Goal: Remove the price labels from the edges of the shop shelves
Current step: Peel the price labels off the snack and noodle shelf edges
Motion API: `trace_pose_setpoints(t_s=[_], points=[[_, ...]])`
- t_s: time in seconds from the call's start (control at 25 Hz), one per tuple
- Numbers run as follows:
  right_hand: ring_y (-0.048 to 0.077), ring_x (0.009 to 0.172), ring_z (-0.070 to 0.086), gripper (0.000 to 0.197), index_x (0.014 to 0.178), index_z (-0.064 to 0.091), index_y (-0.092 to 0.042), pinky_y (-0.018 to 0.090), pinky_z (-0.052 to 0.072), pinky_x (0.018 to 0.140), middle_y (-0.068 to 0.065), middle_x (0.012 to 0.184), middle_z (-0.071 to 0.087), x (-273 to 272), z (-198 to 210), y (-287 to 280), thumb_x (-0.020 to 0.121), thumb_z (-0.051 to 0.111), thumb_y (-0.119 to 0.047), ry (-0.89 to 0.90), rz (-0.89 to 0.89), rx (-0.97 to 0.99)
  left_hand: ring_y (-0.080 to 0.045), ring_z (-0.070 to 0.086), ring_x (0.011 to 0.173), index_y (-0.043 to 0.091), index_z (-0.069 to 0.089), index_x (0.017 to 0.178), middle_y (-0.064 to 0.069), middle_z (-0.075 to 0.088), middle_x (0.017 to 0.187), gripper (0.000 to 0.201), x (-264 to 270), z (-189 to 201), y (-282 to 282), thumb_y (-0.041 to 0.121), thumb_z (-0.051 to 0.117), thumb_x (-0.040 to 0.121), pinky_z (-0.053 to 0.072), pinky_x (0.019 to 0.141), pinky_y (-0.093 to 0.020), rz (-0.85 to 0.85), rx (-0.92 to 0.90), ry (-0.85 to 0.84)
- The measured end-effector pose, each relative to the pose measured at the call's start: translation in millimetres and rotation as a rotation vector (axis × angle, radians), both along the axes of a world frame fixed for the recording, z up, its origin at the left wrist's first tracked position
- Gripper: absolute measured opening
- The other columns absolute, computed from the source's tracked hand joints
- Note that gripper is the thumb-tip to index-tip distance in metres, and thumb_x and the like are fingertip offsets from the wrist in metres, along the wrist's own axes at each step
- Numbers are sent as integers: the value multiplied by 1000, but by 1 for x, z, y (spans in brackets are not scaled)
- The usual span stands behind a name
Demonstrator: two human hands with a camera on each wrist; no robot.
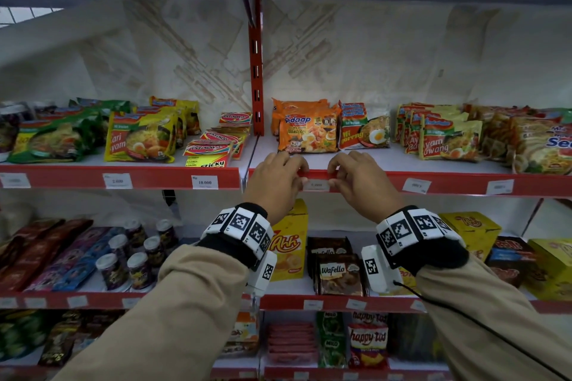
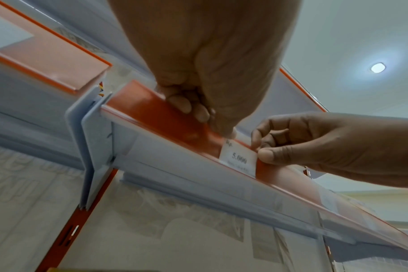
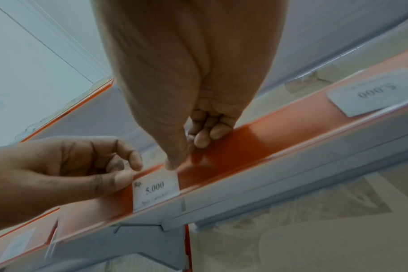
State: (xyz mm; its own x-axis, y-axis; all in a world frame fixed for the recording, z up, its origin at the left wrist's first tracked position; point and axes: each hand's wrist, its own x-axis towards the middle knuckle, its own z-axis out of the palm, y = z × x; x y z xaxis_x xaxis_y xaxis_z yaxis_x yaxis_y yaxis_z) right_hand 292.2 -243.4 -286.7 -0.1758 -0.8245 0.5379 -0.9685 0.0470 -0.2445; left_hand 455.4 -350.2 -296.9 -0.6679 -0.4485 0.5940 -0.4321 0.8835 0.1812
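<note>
A white price label reading 5.000 (image 1: 316, 185) (image 2: 239, 159) (image 3: 155, 189) sits in the red edge strip (image 1: 448, 181) of the noodle shelf. My left hand (image 1: 298, 178) (image 2: 216, 123) pinches the label's upper left corner, thumb in front and fingers curled over the top of the strip. My right hand (image 1: 334, 178) (image 3: 186, 152) pinches the upper right corner the same way. The label lies flat in the strip. More labels (image 1: 205, 182) (image 1: 416, 185) (image 1: 499, 186) stay along the same edge; one (image 3: 370, 93) is upside down.
Instant noodle packs (image 1: 308, 133) stand on the shelf just behind my fingers. A red slotted upright (image 1: 256, 71) divides the two bays. Lower shelves hold snack boxes (image 1: 289, 244), cups and more labels (image 1: 312, 305). Another shelf hangs overhead.
</note>
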Motion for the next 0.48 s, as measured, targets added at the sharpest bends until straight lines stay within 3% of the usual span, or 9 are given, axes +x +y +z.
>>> trace_pose_setpoints(t_s=[0.28, 0.48], points=[[24, 96, 47, 11, 93, 64, -15, 30, 36, 80, 3, 94, 57, 1, -3, 7, 84, 68, -17, 73, -36, -56, -21, 45, 93, 20, 58, 91, 2, 54, 96, 2, 3, 3, 2, 22, 59, 90, 29, 75, -31, 3, -99, -6], [27, 105, 47, 19, 99, 66, -21, 41, 40, 87, 3, 105, 59, -15, -2, 33, 81, 71, -26, 171, -198, -36, -21, 42, 100, 19, 56, 89, 1, 50, 102, 16, -3, 9, 11, 34, 57, 86, 33, 83, -35, 113, -214, -31]])
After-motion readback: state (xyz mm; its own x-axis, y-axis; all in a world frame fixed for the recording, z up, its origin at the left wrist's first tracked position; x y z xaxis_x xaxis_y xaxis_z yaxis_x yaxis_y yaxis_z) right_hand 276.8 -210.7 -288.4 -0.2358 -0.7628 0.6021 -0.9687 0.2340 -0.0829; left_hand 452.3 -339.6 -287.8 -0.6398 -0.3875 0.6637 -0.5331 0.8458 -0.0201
